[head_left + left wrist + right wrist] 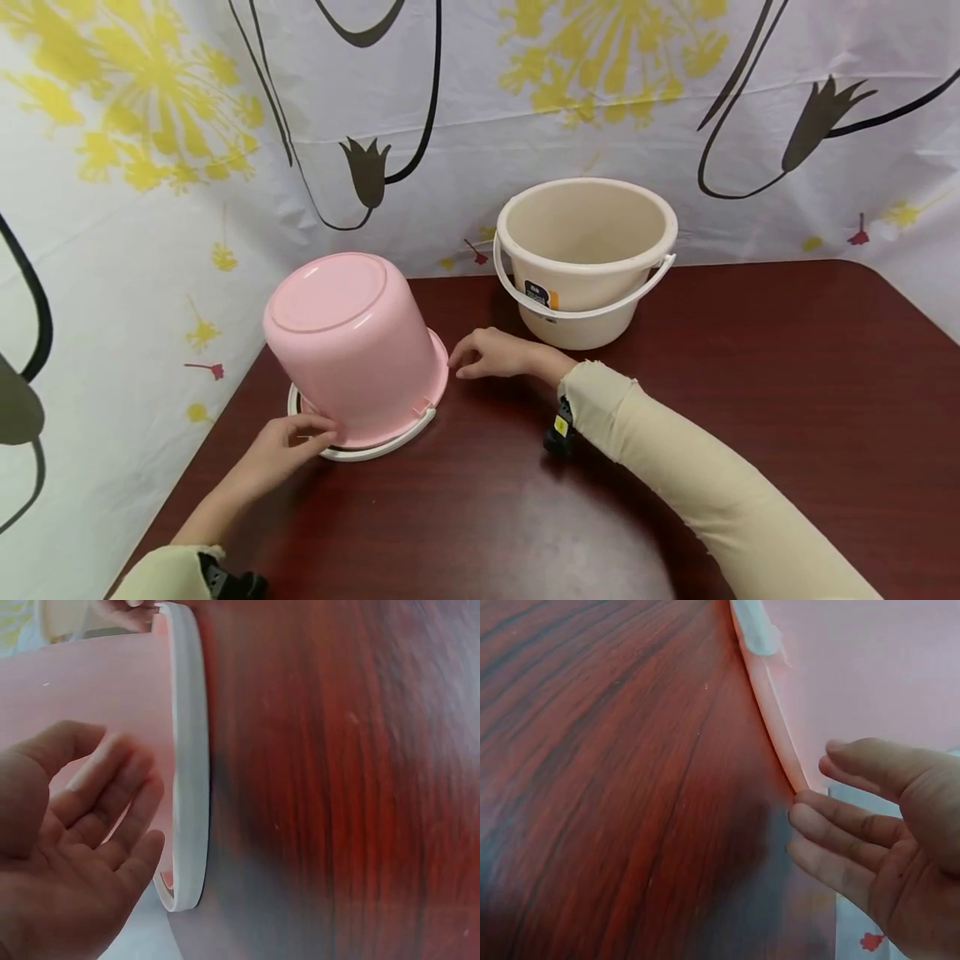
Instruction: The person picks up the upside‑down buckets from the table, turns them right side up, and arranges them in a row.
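A pink bucket (352,350) stands upside down on the left of the table, its base facing up. Its white handle (375,450) lies along the rim on the near side. My left hand (281,454) is at the bucket's near left side, close to the rim, fingers loosely bent; in the left wrist view nothing is gripped, and I cannot tell whether the fingertips touch the wall. At the rim's right edge is my right hand (495,353), fingers relaxed and thumb apart; the right wrist view shows its fingertips (804,817) at or just beside the rim.
Behind my right hand, a cream bucket (581,304) stands upright with its handle hanging at the front and a dark label on its side. The dark red wooden table (750,358) meets a flower-patterned cloth (465,100) at the back and left.
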Demonstrator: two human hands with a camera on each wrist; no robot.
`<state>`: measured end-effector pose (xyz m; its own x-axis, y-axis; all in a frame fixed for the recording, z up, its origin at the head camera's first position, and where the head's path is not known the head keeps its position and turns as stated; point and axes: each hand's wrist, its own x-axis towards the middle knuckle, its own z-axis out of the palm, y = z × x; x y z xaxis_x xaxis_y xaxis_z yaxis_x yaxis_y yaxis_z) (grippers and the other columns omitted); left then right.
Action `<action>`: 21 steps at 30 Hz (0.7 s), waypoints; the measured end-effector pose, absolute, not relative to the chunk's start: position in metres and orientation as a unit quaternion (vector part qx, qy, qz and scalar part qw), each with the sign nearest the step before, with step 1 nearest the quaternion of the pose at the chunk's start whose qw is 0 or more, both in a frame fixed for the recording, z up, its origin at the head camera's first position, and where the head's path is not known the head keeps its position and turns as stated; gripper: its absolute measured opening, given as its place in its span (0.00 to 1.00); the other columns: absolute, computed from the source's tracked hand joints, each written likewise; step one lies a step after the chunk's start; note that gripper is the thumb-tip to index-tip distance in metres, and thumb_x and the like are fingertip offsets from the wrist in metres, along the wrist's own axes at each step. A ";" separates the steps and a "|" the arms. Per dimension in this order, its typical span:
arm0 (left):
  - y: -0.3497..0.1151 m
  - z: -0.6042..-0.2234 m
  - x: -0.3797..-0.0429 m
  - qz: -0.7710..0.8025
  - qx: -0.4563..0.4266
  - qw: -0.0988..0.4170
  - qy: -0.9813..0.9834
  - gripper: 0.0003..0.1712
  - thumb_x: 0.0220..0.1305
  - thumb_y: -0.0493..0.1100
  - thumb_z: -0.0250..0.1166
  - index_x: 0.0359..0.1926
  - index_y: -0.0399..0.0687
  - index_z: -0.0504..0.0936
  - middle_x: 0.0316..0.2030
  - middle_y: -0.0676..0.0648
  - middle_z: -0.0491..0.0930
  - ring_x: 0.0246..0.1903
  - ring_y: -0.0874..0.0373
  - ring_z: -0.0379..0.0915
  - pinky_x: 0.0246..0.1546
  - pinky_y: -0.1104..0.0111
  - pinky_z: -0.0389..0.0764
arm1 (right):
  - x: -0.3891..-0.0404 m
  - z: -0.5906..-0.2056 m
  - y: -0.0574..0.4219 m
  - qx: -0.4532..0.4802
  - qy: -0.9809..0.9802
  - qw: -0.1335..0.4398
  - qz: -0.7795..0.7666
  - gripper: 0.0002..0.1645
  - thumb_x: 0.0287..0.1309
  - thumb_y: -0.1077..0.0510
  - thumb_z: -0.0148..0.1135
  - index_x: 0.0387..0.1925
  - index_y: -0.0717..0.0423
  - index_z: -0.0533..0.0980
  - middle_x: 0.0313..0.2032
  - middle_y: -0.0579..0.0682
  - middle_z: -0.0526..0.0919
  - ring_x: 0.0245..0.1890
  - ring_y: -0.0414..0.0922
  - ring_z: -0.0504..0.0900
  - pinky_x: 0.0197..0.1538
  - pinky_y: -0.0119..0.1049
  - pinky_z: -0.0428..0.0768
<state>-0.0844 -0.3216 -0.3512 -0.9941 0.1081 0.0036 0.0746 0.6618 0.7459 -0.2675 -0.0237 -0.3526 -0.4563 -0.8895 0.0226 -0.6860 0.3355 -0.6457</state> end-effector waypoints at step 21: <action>-0.314 -0.356 -0.088 0.262 0.176 -0.010 0.949 0.12 0.44 0.31 0.71 0.34 0.44 0.84 0.34 0.50 0.80 0.35 0.58 0.75 0.34 0.66 0.76 | -0.271 -0.377 -0.051 -0.528 0.808 0.076 -0.252 0.04 0.46 0.61 0.67 0.28 0.51 0.80 0.25 0.43 0.75 0.30 0.40 0.70 0.37 0.31 0.70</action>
<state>-0.0885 -0.3138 -0.3558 -0.9380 0.3286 0.1104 0.3387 0.8011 0.4935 -0.2714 -0.0513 -0.3774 -0.4317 -0.8907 0.1428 -0.8136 0.3161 -0.4880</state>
